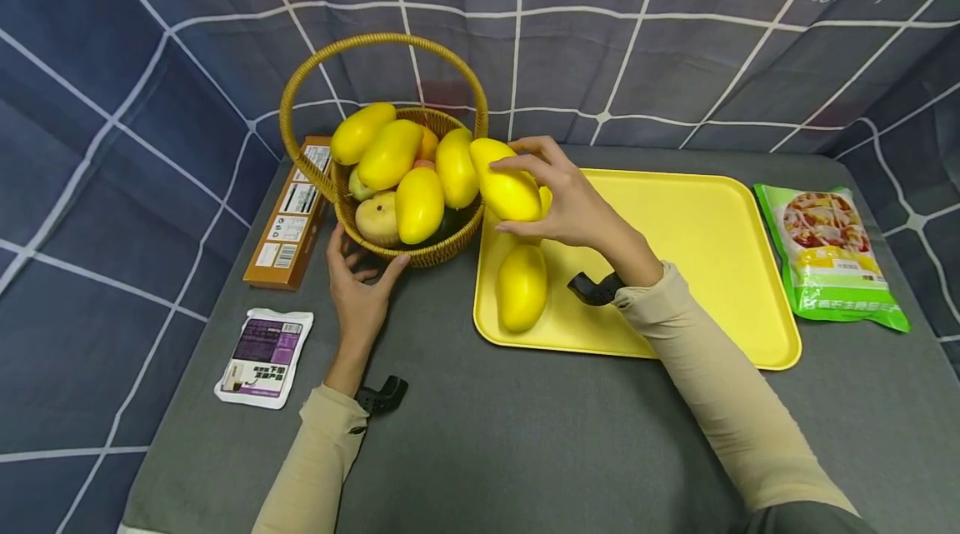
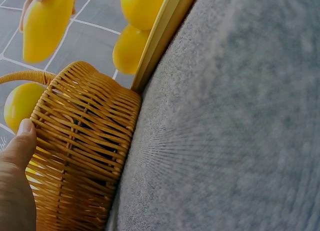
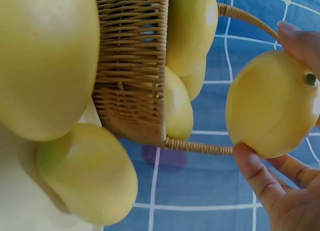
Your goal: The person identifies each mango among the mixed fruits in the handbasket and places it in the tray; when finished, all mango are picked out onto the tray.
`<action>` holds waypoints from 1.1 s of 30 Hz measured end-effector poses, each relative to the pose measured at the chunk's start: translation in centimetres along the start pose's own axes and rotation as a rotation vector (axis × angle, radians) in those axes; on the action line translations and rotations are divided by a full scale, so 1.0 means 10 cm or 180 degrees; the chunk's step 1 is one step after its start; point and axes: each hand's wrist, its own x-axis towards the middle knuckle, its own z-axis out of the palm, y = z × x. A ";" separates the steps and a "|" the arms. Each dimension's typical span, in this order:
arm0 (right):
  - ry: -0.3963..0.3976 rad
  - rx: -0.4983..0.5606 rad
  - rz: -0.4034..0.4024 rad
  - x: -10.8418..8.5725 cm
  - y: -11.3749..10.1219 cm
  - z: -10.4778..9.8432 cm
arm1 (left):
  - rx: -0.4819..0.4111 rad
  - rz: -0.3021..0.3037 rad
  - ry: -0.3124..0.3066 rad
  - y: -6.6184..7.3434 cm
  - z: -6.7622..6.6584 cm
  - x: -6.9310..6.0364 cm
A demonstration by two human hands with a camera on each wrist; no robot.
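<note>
In the head view my right hand [image 1: 558, 192] pinches a yellow mango [image 1: 506, 184] between thumb and fingers, above the tray's left edge and beside the basket. The right wrist view shows the held mango [image 3: 272, 103] with a green stem spot. My left hand [image 1: 358, 288] holds the front left of the wicker basket [image 1: 442, 252], its thumb [image 2: 25, 133] against the weave near the rim. Several mangoes [image 1: 390, 155] and other fruit fill the basket. On the yellow tray [image 1: 660, 259] lies a mango [image 1: 522, 288]; another behind it is mostly hidden by my right hand.
Left of the basket lies a brown box [image 1: 288, 226], with a white and purple pouch [image 1: 264, 357] nearer me. A green food packet [image 1: 832, 255] lies right of the tray. The basket's tall handle [image 1: 382, 38] arches up before a checked curtain [image 1: 570, 59].
</note>
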 end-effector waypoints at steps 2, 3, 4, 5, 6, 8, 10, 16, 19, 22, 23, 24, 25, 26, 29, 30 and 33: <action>0.0026 -0.0033 0.0062 -0.05 0.01 -0.01 | -0.0001 -0.0004 -0.0003 0.00 0.00 0.01; 0.0038 -0.0050 0.0095 -0.07 0.02 -0.02 | -0.0001 -0.0012 -0.0007 0.00 0.00 0.01; 0.0050 -0.0057 0.0137 -0.10 0.03 -0.03 | 0.0007 -0.0023 -0.0012 0.00 0.00 0.01; 0.0062 -0.0053 0.0186 -0.13 0.05 -0.03 | 0.0015 -0.0020 -0.0006 -0.06 0.00 0.01; 0.0079 -0.0045 0.0238 -0.16 0.06 -0.03 | 0.0020 -0.0023 -0.0006 -0.06 0.00 0.01; 0.0120 -0.0027 0.0377 -0.23 0.10 -0.04 | 0.0036 -0.0033 -0.0008 -0.06 0.00 0.01; 0.0185 0.0012 0.0541 -0.29 0.14 -0.05 | 0.0042 -0.0034 -0.0008 -0.07 0.00 0.01; 0.0382 0.0033 0.0956 -0.45 0.27 -0.09 | 0.0036 -0.0019 -0.0013 -0.07 0.00 0.01; 0.0410 0.0008 0.1089 -0.52 0.33 -0.10 | 0.0032 -0.0016 -0.0008 -0.06 0.00 0.02; 0.0418 -0.0029 0.1195 -0.57 0.37 -0.09 | 0.0049 -0.0025 -0.0011 -0.06 0.00 0.01; 0.0420 -0.0037 0.1243 -0.59 0.37 -0.08 | 0.0052 -0.0027 -0.0010 -0.05 0.00 0.01; 0.0422 -0.0052 0.1287 -0.60 0.38 -0.08 | 0.0056 -0.0028 -0.0009 -0.05 0.00 0.01; 0.0425 -0.0066 0.1329 -0.61 0.38 -0.07 | 0.0057 -0.0032 -0.0007 -0.05 0.00 0.01; 0.0432 -0.0072 0.1375 -0.61 0.39 -0.07 | 0.0058 -0.0036 0.0001 -0.05 0.00 0.00; 0.0464 -0.0104 0.1556 -0.62 0.41 -0.07 | 0.0044 -0.0034 0.0021 -0.05 0.00 0.00; 0.0467 -0.0131 0.1609 -0.63 0.42 -0.07 | 0.0044 -0.0032 0.0022 -0.05 0.00 0.00; 0.0453 -0.0176 0.1757 -0.64 0.46 -0.06 | 0.0032 -0.0026 0.0016 -0.05 0.00 0.00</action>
